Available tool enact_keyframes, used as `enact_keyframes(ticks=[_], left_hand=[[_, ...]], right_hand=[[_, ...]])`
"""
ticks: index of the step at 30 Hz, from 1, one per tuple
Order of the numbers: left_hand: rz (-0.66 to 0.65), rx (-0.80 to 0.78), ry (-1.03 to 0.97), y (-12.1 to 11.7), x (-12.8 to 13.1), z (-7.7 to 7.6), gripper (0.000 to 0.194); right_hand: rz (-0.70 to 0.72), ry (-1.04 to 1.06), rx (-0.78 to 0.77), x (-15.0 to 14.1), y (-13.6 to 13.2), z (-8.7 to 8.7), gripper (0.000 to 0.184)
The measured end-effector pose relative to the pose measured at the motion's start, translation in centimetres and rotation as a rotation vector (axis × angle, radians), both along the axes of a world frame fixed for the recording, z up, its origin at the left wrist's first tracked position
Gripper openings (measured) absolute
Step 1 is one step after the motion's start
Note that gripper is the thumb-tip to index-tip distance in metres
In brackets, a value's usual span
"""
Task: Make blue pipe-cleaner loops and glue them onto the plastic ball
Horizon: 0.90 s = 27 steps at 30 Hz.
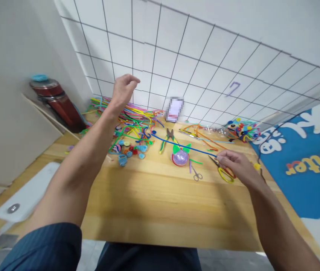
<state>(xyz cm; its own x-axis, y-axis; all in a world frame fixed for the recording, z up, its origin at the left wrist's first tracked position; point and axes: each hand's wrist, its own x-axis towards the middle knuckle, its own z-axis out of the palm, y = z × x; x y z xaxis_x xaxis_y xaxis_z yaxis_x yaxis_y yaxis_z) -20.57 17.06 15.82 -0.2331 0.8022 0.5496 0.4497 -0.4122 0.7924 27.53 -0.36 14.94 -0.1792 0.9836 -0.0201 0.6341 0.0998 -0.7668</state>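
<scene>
My right hand (230, 163) pinches one end of a long blue pipe cleaner (188, 148). The pipe cleaner stretches left above the table, its other end near the pile of craft pieces. My left hand (124, 88) is raised before the gridded wall, fingers curled together, with nothing visible in them. Below the pipe cleaner sits a clear purple ball (180, 158) with a red ring and green leaf-like shapes (186, 148). Pliers (165, 140) with green-yellow handles lie to its left. Yellow-handled scissors (225, 175) lie under my right hand, and small scissors (196, 174) lie nearby.
Colourful pipe cleaners (140, 116) heap at the back left, with pompoms (122, 160) before them. A phone (174, 109) leans on the wall. A dark red bottle (58, 101) and a white device (27, 194) are left. A bag of pompoms (241, 131) sits back right.
</scene>
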Motion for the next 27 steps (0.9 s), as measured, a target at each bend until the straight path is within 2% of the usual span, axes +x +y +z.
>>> enact_keyframes(ticks=[2, 4, 7, 9, 10, 13, 15, 18, 20, 22, 25, 27], left_hand=[[-0.047, 0.011, 0.061, -2.4, 1.9, 2.4, 0.021], [-0.211, -0.044, 0.158, -5.6, 4.1, 3.8, 0.022], [-0.545, -0.242, 0.361, -11.1, 7.4, 4.1, 0.032], [-0.755, -0.396, 0.514, -14.5, 9.3, 3.2, 0.035], [-0.821, -0.467, 0.589, -16.0, 10.1, 2.5, 0.035], [-0.893, -0.614, 0.686, -19.5, 11.9, -0.3, 0.031], [-0.936, -0.735, 0.648, -21.2, 12.8, -2.3, 0.028], [-0.923, -0.833, 0.525, -22.9, 13.7, -4.8, 0.029], [-0.884, -0.849, 0.45, -23.8, 14.5, -6.3, 0.033], [-0.86, -0.833, 0.422, -24.5, 15.6, -7.5, 0.036], [-0.868, -0.784, 0.442, -25.3, 18.1, -8.9, 0.042], [-0.881, -0.688, 0.495, -25.7, 19.9, -9.6, 0.043]], right_hand=[[0.031, 0.021, 0.011, 0.4, -0.2, -0.8, 0.039], [0.032, 0.029, 0.023, 0.9, -0.7, -1.3, 0.039], [0.035, 0.017, 0.04, 1.4, -1.7, -1.7, 0.038], [0.045, -0.003, 0.066, 1.7, -2.7, -1.9, 0.037], [0.052, -0.017, 0.084, 1.9, -3.3, -1.9, 0.037], [0.073, -0.067, 0.144, 2.3, -5.0, -2.2, 0.037], [0.084, -0.111, 0.173, 2.8, -6.0, -2.5, 0.038], [0.102, -0.19, 0.194, 3.7, -7.2, -3.3, 0.036], [0.111, -0.261, 0.266, 4.1, -7.9, -4.0, 0.029], [0.098, -0.367, 0.438, 4.0, -8.8, -4.8, 0.023], [0.12, -0.525, 0.684, 2.2, -10.5, -6.1, 0.031], [0.21, -0.569, 0.705, 0.4, -11.6, -7.1, 0.035]])
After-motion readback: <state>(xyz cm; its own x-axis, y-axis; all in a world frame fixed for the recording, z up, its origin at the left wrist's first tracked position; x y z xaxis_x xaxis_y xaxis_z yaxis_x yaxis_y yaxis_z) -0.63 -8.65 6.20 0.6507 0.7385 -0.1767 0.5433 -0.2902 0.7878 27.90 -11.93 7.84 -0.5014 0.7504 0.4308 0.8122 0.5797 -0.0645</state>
